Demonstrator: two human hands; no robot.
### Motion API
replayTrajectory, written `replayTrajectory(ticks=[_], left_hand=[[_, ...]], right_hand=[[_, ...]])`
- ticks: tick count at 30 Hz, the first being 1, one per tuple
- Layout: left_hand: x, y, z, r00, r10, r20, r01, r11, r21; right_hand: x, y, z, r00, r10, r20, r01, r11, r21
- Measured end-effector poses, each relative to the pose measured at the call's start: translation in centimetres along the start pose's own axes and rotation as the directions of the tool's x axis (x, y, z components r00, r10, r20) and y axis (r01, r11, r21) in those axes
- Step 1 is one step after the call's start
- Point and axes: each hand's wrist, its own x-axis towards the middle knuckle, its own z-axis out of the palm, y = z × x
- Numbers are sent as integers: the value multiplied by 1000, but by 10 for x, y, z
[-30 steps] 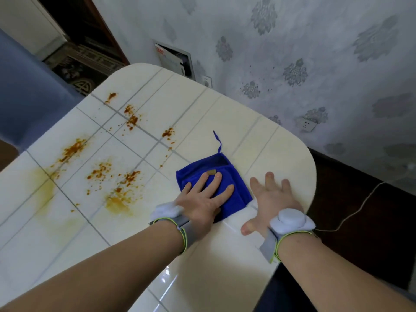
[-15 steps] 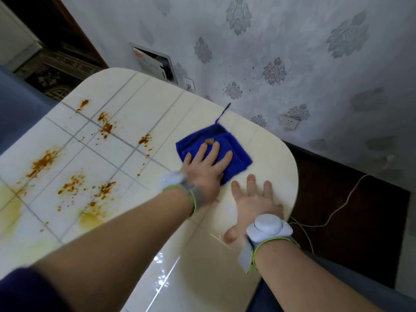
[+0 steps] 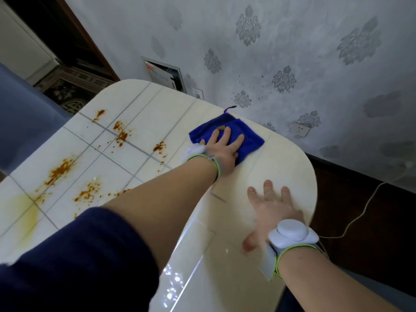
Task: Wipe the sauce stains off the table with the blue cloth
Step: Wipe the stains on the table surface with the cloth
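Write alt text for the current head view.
The person's left hand presses flat on a blue cloth at the far edge of the white table, by the wall; the right hand rests flat on it nearer the camera. Orange-brown sauce stains lie unwiped across its left side.

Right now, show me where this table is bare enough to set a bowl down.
Bare table lies between the blue cloth under the left hand and the right hand, out to the rounded edge. The table's glossy near end, left of the right hand, is free too. The tiled left part is crowded with sauce stains.
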Motion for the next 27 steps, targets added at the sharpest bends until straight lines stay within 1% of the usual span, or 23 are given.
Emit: replayTrajectory(ticks=[1,3,5,7,8,9,12,15,18,22,25,27], left_hand=[[8,3,-3,1000,-2,13,2,1000,-2],[11,-1,-1,1000,7,-10,-7,1000,-12],[-6,-4,16,999,29,-43,-30,999,-29],[-43,-2,43,994,47,-98,-52,998,-47],[-65,1,56,991,63,-118,-69,996,-49],[-90,2,69,991,71,-111,-77,996,-49],[-152,2,99,998,60,-33,-62,997,-54],[-173,0,104,999,38,1,-38,999,-30],[-142,-6,88,998,53,-44,-53,999,-12],[-60,-15,41,994,36,-104,-36,999,0],[-13,-9,9,999,12,-41,-12,1000,-11],[-5,-6,7,999,9,-44,-9,1000,0]], right_hand=[[0,2,1,1000,1,-5,-1,1000,8],[4,-2,-2,1000,-5,-2,5,1000,13],[5,-3,-10,998,-6,57,5,1000,12],[3,-4,-16,992,-6,123,6,1000,-3],[1,-4,-18,991,-4,133,4,1000,1],[-2,-5,-18,992,-3,127,2,1000,11],[-8,-6,-13,999,-16,32,16,1000,12],[-10,-8,-10,1000,-7,24,7,1000,-8],[-9,-6,-13,999,-23,31,24,999,-27],[-7,-6,-12,997,-10,72,12,999,-31],[-4,-5,-10,999,-3,41,3,1000,-10],[-1,-5,-10,999,-5,38,6,1000,-22]])
